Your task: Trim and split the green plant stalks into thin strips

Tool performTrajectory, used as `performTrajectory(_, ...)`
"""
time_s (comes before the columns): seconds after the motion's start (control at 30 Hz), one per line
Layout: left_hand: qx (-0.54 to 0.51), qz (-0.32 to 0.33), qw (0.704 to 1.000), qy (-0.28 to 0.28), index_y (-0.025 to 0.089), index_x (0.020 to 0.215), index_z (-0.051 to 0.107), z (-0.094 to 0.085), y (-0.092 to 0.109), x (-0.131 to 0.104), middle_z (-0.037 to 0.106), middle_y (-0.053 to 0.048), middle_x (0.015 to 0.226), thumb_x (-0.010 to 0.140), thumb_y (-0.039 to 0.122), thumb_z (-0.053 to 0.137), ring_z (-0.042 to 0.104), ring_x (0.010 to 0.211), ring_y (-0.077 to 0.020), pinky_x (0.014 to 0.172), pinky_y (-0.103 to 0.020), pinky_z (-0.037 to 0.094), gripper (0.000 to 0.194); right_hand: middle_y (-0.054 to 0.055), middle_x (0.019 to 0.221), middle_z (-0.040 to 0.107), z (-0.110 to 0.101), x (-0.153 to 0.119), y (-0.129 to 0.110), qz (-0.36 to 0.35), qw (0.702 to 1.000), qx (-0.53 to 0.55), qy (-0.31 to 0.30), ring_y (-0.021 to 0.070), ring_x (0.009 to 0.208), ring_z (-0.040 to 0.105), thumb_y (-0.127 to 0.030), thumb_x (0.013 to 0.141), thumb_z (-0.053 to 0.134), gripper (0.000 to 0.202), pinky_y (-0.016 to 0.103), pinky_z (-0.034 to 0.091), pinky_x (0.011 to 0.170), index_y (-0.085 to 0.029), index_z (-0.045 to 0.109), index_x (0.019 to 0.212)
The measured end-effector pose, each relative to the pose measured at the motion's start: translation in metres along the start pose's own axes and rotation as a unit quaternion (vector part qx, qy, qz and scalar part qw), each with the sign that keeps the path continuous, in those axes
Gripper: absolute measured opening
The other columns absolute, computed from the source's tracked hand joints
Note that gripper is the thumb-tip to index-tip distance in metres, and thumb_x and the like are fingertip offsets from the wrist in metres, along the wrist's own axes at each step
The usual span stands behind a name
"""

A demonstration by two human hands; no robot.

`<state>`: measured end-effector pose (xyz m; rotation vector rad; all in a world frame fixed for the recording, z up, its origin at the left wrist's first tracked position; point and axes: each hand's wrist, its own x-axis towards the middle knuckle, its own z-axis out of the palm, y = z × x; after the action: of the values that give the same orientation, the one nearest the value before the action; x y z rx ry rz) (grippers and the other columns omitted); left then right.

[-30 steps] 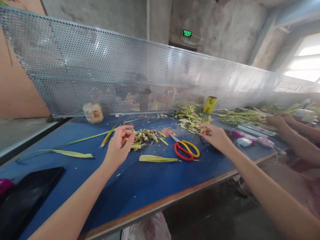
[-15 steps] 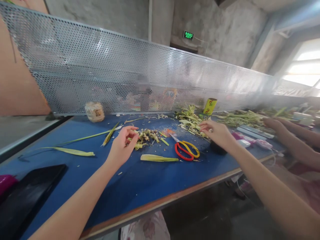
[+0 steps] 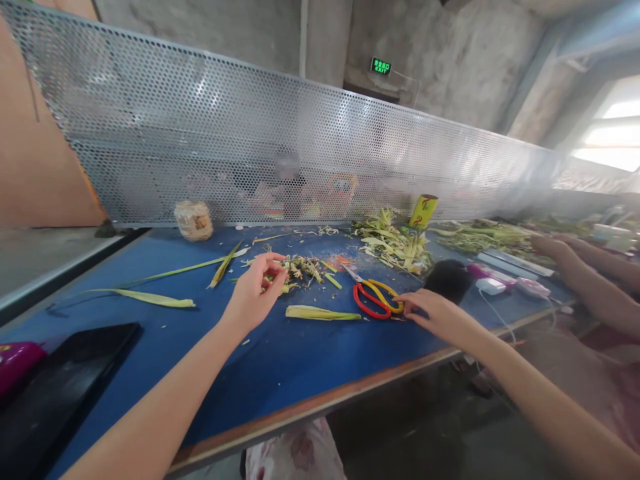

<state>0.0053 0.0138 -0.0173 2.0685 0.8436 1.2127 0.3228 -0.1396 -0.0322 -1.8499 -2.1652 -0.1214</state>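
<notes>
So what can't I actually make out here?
All in the head view:
What, if anything, the left hand grips: hidden by the hand itself.
Whether the right hand touches the scissors: the meeting spot is too small to tell.
The full purple thing: cut off by the left edge.
Things behind the mesh screen: blurred by the mesh.
Markings on the yellow tube: too small to read.

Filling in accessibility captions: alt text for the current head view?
A person's right hand is at the handle end of red-and-yellow scissors on a blue table; the left hand curls beside a pile of plant scraps. A perforated metal screen stands behind.
</notes>
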Motion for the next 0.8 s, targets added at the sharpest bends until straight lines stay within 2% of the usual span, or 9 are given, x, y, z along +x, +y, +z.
performTrajectory(0.13,-0.001,0.000,1.000,0.000,0.019,0.102,0.046,-0.001,0.001,-0.001,0.055,-0.001,0.079,0.079,0.031,0.047,0.056,0.071,-0.0139,0.068,-0.030,0.047,0.025,0.005,0.078,0.065,-0.012,0.006,-0.005,0.013,0.999,-0.016,0.051,0.0178,0.078,0.060,-0.015,0.079,0.045,0.025,0.033,0.048,0.076,-0.017,0.059,0.100)
performTrajectory(0.23,0.003,-0.003,1.000,-0.002,0.019,0.101,0.045,-0.001,0.001,-0.001,0.055,-0.001,0.078,0.079,0.030,0.047,0.056,0.072,-0.0142,0.068,-0.030,0.047,0.025,0.004,0.077,0.065,-0.037,0.013,-0.009,0.053,0.986,0.018,0.157,0.0184,0.074,0.062,-0.021,0.078,0.049,0.021,0.033,0.050,0.072,-0.019,0.060,0.097)
performTrajectory(0.3,0.008,-0.004,1.000,-0.005,0.019,0.101,0.045,0.000,0.001,-0.001,0.055,-0.001,0.078,0.080,0.031,0.047,0.056,0.073,-0.0144,0.068,-0.030,0.046,0.024,0.004,0.080,0.065,-0.058,0.024,-0.010,0.096,0.949,0.054,0.294,0.0187,0.072,0.062,-0.023,0.075,0.054,0.016,0.035,0.050,0.071,-0.020,0.061,0.090)
performTrajectory(0.37,0.014,-0.002,1.000,-0.010,0.019,0.100,0.045,0.001,0.000,0.000,0.055,-0.001,0.078,0.080,0.032,0.047,0.056,0.073,-0.0147,0.068,-0.030,0.046,0.024,0.005,0.079,0.064,-0.078,0.038,-0.010,0.130,0.891,0.158,0.406,0.0179,0.070,0.063,-0.021,0.073,0.057,0.010,0.032,0.051,0.064,-0.019,0.059,0.083)
performTrajectory(0.43,0.017,-0.001,1.000,-0.013,0.019,0.100,0.045,0.001,0.000,0.001,0.056,-0.002,0.077,0.079,0.033,0.047,0.056,0.072,-0.0150,0.067,-0.030,0.046,0.024,0.003,0.065,0.061,-0.097,0.055,-0.008,0.186,0.890,0.254,0.330,0.0161,0.053,0.060,-0.016,0.066,0.062,0.006,0.027,0.046,0.045,-0.018,0.058,0.071)
performTrajectory(0.47,0.018,-0.001,1.000,-0.013,0.019,0.100,0.045,0.001,-0.001,0.001,0.056,-0.002,0.077,0.079,0.033,0.047,0.057,0.072,-0.0151,0.067,-0.030,0.046,0.025,0.003,0.058,0.059,-0.105,0.063,-0.008,0.194,0.890,0.266,0.316,0.0149,0.047,0.057,-0.014,0.063,0.064,0.007,0.026,0.043,0.039,-0.016,0.058,0.066)
performTrajectory(0.6,0.030,0.008,0.999,-0.008,0.020,0.099,0.045,0.001,0.000,0.001,0.056,-0.001,0.077,0.079,0.033,0.047,0.057,0.071,-0.0153,0.064,-0.029,0.046,0.024,0.001,0.059,0.056,-0.132,0.086,-0.017,0.151,0.858,0.251,0.421,0.0123,0.051,0.056,-0.012,0.068,0.060,0.008,0.025,0.044,0.042,-0.017,0.054,0.067)
performTrajectory(0.7,0.046,0.019,0.999,-0.015,0.021,0.099,0.046,0.002,0.002,0.001,0.056,-0.001,0.077,0.079,0.032,0.045,0.056,0.067,-0.0143,0.062,-0.028,0.045,0.023,0.000,0.061,0.056,-0.142,0.094,-0.035,0.090,0.895,0.197,0.390,0.0135,0.058,0.057,-0.008,0.066,0.059,0.009,0.029,0.047,0.049,-0.016,0.056,0.068)
performTrajectory(0.8,0.054,0.024,0.998,-0.030,0.021,0.100,0.046,0.003,0.003,0.000,0.057,-0.002,0.078,0.080,0.031,0.045,0.057,0.067,-0.0138,0.061,-0.028,0.045,0.023,-0.003,0.058,0.055,-0.143,0.096,-0.058,0.052,0.916,0.220,0.331,0.0107,0.052,0.055,-0.011,0.067,0.060,0.006,0.026,0.046,0.046,-0.016,0.056,0.069)
